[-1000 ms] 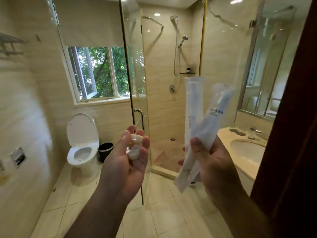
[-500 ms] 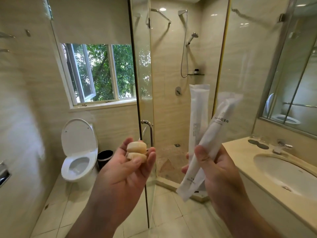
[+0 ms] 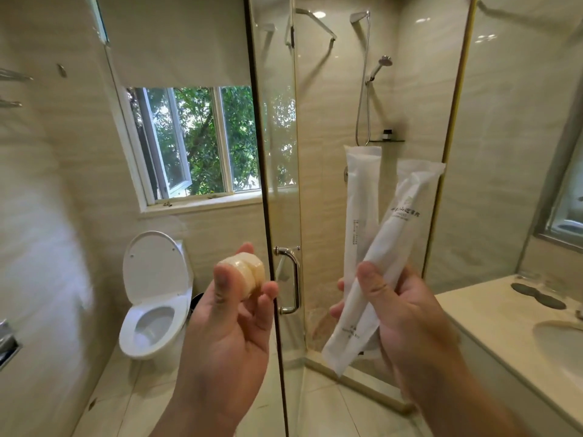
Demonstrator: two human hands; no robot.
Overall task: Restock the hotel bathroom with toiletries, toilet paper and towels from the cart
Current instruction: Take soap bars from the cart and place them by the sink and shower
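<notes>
Beige-tiled bathroom, head cam aimed forward and slightly down. Reading it big to small:

- Glass shower enclosure (image 3: 347, 190) takes centre and right. I see its door edge running top to bottom mid-frame, with a chrome handle (image 3: 291, 279) on it. Hand shower (image 3: 383, 63) hangs on the back wall.
- Window (image 3: 195, 143) on the left wall: blind partly down, one pane swung open, trees outside.
- Desk (image 3: 482, 307) at the far right is a stone vanity top with an inset sink (image 3: 561, 345). Mirror (image 3: 568, 200) sits above it.
- Toilet (image 3: 151, 294) is below the window with the lid up. Dark bin (image 3: 197, 299) is just beside it, mostly hidden.
- Left hand (image 3: 227, 335) is raised mid-frame, palm toward the camera. Thumb and fingers (image 3: 268, 290) are curled in, pinching the soap pucks.
- Right hand (image 3: 407, 313) is raised in front of the shower glass, left of the desk. Thumb is clamped across the white packets and the fingers wrap behind them.
- White packets (image 3: 362, 216): two long sealed sleeves, fanned in a V with the tops apart. One is near upright and the other tilts right. Print is too small for me to read.
- Soap pucks (image 3: 249, 272): two small cream discs, stacked face to face at the left fingertips.
</notes>
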